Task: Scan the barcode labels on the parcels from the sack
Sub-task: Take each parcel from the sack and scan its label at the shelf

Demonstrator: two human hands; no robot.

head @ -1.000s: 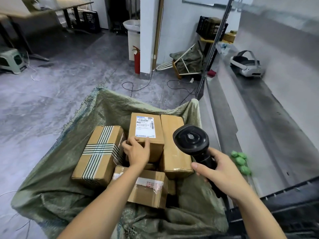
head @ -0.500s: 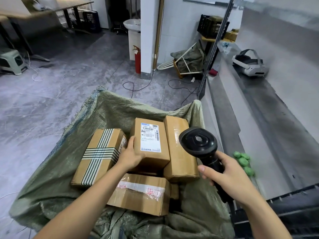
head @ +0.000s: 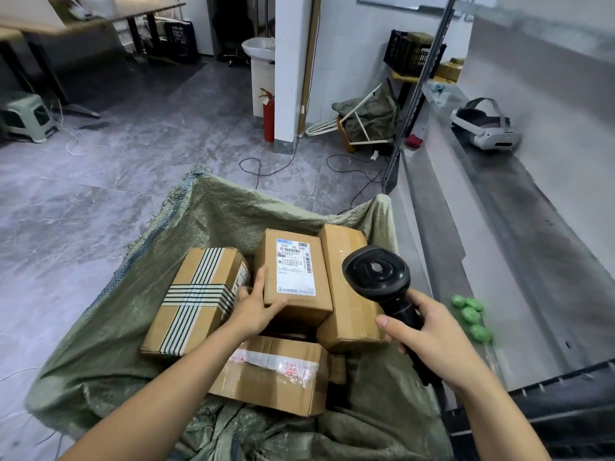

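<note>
1. We see a green woven sack [head: 109,331] spread open on the floor, with four cardboard parcels lying in it.
2. Our left hand [head: 254,302] grips the near left corner of the labelled parcel [head: 293,314]: the thumb lies along its left side and the fingers curl under its near edge.
3. This parcel sits tilted on top of the others, its white shipping label [head: 295,267] facing up, with barcodes printed along the label's top and right edge.
4. Our right hand [head: 429,337] is wrapped round the handle of a black barcode scanner [head: 376,276], the thumb lying across the grip; the scanner's round head hangs just to the right of the label, above the plain long parcel [head: 349,301].
5. To the left, touching our left hand, lies a parcel bound with striped tape [head: 196,294].
6. Nearest us lies a parcel sealed with clear and red-printed tape [head: 276,374], partly under the labelled one.
7. On the right runs a grey conveyor belt [head: 519,227] carrying a white headset [head: 484,126] at its far end; green balls [head: 471,316] lie at its near edge.
</note>
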